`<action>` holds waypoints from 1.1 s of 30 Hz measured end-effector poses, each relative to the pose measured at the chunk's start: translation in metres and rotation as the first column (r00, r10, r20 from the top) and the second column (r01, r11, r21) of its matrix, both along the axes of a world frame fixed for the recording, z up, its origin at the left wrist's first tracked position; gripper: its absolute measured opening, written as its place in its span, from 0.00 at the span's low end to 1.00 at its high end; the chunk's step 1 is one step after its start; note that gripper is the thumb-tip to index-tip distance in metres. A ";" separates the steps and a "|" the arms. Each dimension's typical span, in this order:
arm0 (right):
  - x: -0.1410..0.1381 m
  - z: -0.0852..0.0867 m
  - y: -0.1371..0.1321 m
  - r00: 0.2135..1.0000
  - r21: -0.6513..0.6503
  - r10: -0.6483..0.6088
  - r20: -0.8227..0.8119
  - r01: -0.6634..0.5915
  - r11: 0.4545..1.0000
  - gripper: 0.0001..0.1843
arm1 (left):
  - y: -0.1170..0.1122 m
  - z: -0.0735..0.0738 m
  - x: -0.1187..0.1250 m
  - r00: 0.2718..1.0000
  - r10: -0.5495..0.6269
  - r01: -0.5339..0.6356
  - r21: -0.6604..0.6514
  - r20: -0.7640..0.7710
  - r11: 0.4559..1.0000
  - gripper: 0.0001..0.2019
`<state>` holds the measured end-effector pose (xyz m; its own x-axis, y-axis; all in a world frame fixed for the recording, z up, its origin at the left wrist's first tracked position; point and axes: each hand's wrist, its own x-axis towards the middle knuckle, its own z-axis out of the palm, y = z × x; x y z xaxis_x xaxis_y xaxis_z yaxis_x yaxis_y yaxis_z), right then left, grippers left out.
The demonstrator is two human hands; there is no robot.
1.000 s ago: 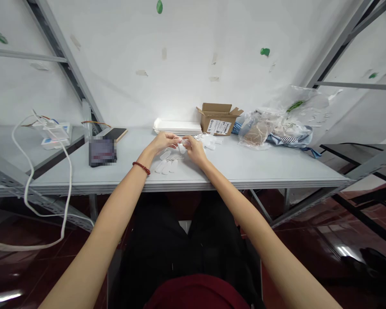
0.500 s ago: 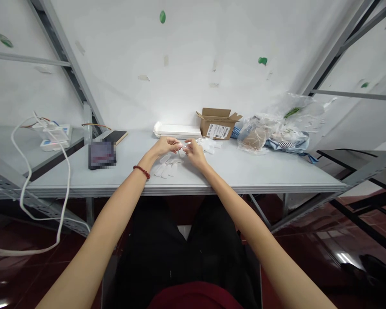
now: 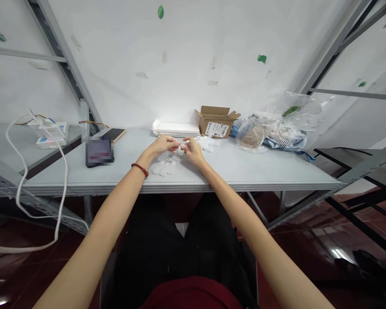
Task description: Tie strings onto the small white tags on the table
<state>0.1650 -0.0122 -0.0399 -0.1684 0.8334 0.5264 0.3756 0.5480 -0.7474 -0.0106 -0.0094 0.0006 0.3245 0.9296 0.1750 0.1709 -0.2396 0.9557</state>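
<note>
My left hand [image 3: 164, 145] and my right hand [image 3: 193, 151] are close together above the middle of the table. Fingertips on both hands are pinched around a white tag [image 3: 180, 151] that hangs between them; its thin string is hard to make out. Just below my hands, several flat white tags [image 3: 162, 168] with rounded ends lie fanned out on the tabletop. Behind my right hand sits another loose pile of white tags [image 3: 207, 143], partly covered by that hand.
At the back stand a stack of white trays [image 3: 175, 129] and an open cardboard box [image 3: 216, 122]. Clear plastic bags [image 3: 255, 133] and blue cloth [image 3: 284, 143] lie right. A dark pouch-like item [image 3: 99, 152] and a black-topped board [image 3: 116, 135] lie left, near a white cable [image 3: 62, 193].
The whole view has shifted slightly. My fingers have moved a little around the small white tag, and both hands stay in nearly the same place over the table.
</note>
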 end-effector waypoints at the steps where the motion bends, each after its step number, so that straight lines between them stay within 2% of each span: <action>1: 0.000 0.000 0.000 1.000 -0.019 0.004 -0.009 -0.005 1.000 0.13 | 0.000 0.000 -0.001 1.000 -0.021 0.021 0.019 0.011 1.000 0.17; 5: 0.000 0.002 0.000 1.000 -0.053 0.009 -0.022 -0.010 0.999 0.12 | -0.002 0.000 0.000 0.996 -0.069 0.066 0.046 0.061 0.997 0.19; 9: 0.000 0.001 -0.001 1.000 0.012 -0.005 0.026 0.004 1.000 0.11 | -0.001 -0.003 0.003 1.000 0.018 -0.018 -0.012 0.022 1.000 0.23; 12: -0.001 -0.001 0.000 0.997 0.045 -0.015 0.073 0.012 0.999 0.12 | 0.000 -0.003 0.004 0.999 0.038 -0.038 -0.025 -0.021 0.999 0.22; 17: -0.001 0.000 0.001 0.993 0.122 -0.092 0.078 0.082 0.989 0.09 | 0.000 0.001 0.004 0.993 0.110 -0.106 -0.074 0.051 0.992 0.20; 21: 0.003 0.002 0.003 0.991 0.117 -0.113 0.066 0.104 0.988 0.05 | -0.001 0.000 0.004 0.992 0.048 -0.043 -0.047 0.113 0.998 0.20; 24: 0.007 0.003 0.006 0.995 0.042 -0.085 0.047 0.083 0.996 0.12 | -0.002 -0.001 0.005 0.987 0.000 -0.005 0.032 0.158 0.999 0.20; 27: 0.010 0.002 0.008 0.998 0.006 -0.059 0.031 0.059 0.998 0.18 | -0.003 -0.001 0.006 0.989 0.021 -0.032 0.075 0.144 0.997 0.21; 33: 0.003 0.002 0.005 0.990 0.122 -0.129 0.064 0.121 0.985 0.07 | -0.002 -0.002 0.010 0.989 0.129 -0.131 0.028 0.078 0.991 0.22</action>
<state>0.1678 -0.0068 -0.0379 -0.1074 0.7835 0.6120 0.4966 0.5755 -0.6497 -0.0007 -0.0112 -0.0014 0.1862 0.9563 0.2253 0.1302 -0.2513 0.9591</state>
